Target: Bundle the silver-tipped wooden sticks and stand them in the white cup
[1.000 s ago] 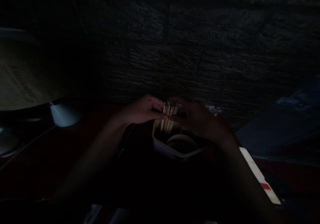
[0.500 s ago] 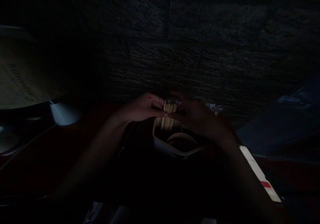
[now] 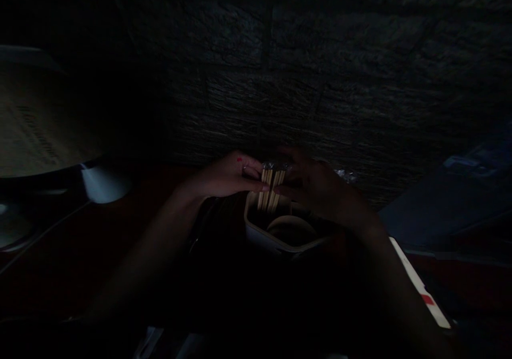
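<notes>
The scene is very dark. My left hand and my right hand meet at the middle, both pinched on a small bundle of thin pale wooden sticks. The sticks stand upright, their lower ends reaching into a white tray that holds a round dark bowl-like thing. A red mark shows on my left hand. Crinkled clear wrap glints behind my right hand.
A dark brick-patterned wall rises just behind the hands. At the left are a pale sheet and a white object. A white strip with a red patch lies at the lower right, a dark blue shape beyond it.
Both hands stay on the stick bundle with only slight shifts. The view has drifted a little.
</notes>
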Available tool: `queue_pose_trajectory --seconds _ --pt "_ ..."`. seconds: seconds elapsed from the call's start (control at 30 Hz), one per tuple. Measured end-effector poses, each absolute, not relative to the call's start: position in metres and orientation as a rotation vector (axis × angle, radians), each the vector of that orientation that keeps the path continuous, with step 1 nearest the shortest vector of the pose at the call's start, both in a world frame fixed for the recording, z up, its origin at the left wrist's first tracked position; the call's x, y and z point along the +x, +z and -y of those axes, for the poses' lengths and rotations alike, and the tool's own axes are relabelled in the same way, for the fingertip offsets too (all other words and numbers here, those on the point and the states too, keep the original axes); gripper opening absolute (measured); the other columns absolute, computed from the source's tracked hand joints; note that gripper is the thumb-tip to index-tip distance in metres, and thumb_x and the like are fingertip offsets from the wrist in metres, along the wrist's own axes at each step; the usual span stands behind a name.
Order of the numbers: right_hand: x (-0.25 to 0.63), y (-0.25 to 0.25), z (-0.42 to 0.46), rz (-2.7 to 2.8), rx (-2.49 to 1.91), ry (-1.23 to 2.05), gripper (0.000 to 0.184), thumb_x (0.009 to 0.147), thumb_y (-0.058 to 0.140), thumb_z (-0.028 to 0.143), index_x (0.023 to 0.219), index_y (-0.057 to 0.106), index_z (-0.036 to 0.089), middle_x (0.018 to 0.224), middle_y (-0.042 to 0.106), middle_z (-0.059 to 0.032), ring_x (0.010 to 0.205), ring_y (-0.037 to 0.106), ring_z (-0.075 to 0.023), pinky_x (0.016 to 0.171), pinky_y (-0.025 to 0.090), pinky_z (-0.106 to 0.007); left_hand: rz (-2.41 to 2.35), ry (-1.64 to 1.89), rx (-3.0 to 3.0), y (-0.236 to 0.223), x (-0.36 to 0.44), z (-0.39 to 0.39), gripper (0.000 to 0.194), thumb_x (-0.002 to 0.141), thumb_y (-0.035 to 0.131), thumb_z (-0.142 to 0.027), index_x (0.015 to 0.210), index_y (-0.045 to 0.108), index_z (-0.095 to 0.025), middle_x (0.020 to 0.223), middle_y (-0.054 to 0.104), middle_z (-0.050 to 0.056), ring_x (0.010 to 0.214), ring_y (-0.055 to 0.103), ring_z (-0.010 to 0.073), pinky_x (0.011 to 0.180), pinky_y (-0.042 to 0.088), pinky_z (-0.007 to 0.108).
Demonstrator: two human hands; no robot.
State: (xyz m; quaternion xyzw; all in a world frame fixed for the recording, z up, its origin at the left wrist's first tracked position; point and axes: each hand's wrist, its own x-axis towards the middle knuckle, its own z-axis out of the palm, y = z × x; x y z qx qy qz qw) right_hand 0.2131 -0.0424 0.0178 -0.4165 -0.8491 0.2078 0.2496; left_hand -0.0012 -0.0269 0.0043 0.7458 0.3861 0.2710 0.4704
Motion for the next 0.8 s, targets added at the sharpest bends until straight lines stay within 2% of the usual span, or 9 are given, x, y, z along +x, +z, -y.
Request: queue_pose_trajectory --seconds 0.13,0.53,0.8 --pt "0.2132 0.0165 0.0420 2.339 -1.117 0.508 0.066 0.081 0.063 0.019 0.142 0.036 0.016 0.085 0.073 -0.0047 0.078 0.069 -0.0209 0.068 0.049 -0.031 -1.029 0.701 1.846 0.0064 -0.0022 0.0281 0.021 0.071 0.073 -0.025 0.088 0.071 -0.013 0.088 0.074 0.005 0.081 0.068 0.0172 0.070 0.050 0.025" --pt "0.2092 0.0152 0.0425 2.292 -1.117 0.502 0.058 0.082 0.060 0.016 0.137 0.041 0.017 0.093 0.074 -0.0071 0.086 0.069 -0.0214 0.072 0.049 -0.030 -1.012 0.737 1.918 0.0028 0.0031 0.0266 0.011 0.076 0.067 -0.021 0.082 0.068 -0.012 0.078 0.071 0.002 0.070 0.064 0.0131 0.060 0.045 0.021" --pt "0.2077 0.0162 0.0415 2.299 -1.134 0.522 0.057 0.082 0.062 0.017 0.136 0.043 0.016 0.088 0.074 -0.0050 0.082 0.070 -0.0197 0.068 0.048 -0.027 -1.035 0.723 1.895 0.0058 0.0039 0.0290 0.013 0.075 0.067 -0.022 0.083 0.070 -0.012 0.077 0.071 0.003 0.068 0.063 0.0131 0.060 0.046 0.022"
